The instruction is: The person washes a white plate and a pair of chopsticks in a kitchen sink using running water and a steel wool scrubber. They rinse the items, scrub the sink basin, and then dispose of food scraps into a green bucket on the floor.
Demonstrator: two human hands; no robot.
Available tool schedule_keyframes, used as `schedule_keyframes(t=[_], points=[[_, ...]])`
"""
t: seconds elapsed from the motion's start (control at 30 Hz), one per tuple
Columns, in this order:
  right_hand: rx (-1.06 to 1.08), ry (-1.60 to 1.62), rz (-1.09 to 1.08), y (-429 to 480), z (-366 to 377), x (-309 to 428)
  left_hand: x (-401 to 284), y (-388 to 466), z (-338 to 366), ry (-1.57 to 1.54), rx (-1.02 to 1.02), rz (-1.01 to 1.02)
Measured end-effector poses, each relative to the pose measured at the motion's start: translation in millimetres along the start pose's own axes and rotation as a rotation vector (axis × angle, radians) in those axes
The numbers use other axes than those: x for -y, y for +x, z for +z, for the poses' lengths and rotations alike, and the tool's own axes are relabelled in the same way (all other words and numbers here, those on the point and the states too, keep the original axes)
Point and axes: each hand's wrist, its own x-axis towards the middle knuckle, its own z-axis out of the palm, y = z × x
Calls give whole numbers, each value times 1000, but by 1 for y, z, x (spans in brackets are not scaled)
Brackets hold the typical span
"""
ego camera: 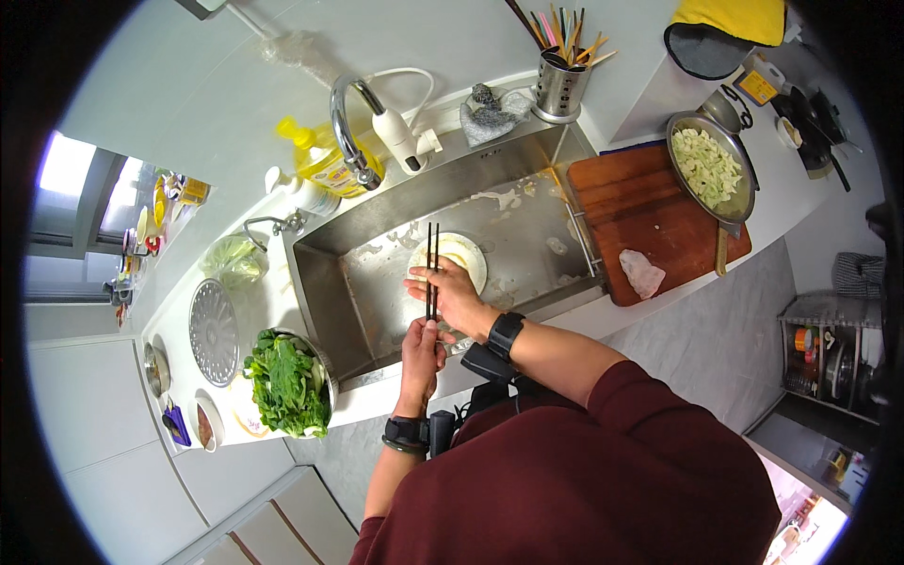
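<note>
Over the stainless steel sink (332, 275), my left hand (420, 353) pinches the near ends of a pair of dark chopsticks (429, 244). Further along the same pair is my right hand (455, 293), its fingers around their middle. The two sticks lie side by side, slightly apart, their far ends pointing towards the faucet (346, 120). Below my hands a pale round plate (479, 258) rests on the sink floor, partly hidden by my right hand. Whitish residue and wet patches mark the steel around it.
Right of the sink, a wooden cutting board (614, 205) holds a pale translucent piece (641, 274), a knife (721, 251) and part of a bowl of chopped vegetable (706, 166). Leafy greens (289, 385) stand at the left. A perforated utensil holder (559, 88) and yellow soap bottle (328, 166) line the back.
</note>
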Motion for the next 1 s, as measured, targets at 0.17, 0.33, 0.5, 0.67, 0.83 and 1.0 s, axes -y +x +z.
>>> schedule_keyframes(t=[0.17,0.33,0.5,0.67,0.83,1.0], points=[[-106,79,-104,42,-15,60,10,-9,-2,190,52,-32],[-207,12,-171,21,2,36,10,-11,0,778,-142,487],[-283,80,-49,28,-4,6,2,-15,4,1114,-190,481],[-306,-291,-166,77,-40,62,-1,-25,-2,915,-103,346],[-167,-677,-238,103,-21,123,-3,-19,-16,314,-112,-56],[-216,-851,-192,143,14,154,-10,-4,-17,-54,-43,-157]])
